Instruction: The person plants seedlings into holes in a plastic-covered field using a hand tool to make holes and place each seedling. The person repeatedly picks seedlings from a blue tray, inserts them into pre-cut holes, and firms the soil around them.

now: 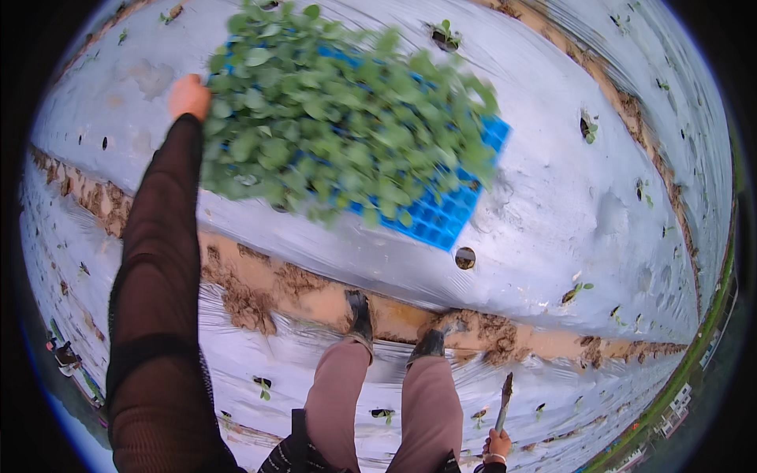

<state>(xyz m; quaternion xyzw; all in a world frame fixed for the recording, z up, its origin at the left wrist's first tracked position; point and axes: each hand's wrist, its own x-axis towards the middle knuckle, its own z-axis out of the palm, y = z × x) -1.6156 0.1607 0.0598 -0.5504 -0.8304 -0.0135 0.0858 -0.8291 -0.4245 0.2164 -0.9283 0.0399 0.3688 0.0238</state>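
A blue plastic seedling tray (434,219) full of leafy green seedlings (331,112) is before me, over the plastic-covered bed. Its right-hand corner shows bare cells without plants. My left hand (190,97), at the end of a sheer black sleeve, grips the tray's left edge; the leaves hide the fingertips. Tray and leaves look slightly blurred. Low at the right, my right hand (497,444) is closed around a narrow hand tool (504,402) with a muddy tip pointing up, well apart from the tray.
Silvery plastic mulch (550,236) covers the beds, with planting holes like this one (465,258) and small set seedlings (446,35). My boots (359,313) stand in a wet, muddy furrow (295,290). Another person (65,358) is far off at the left.
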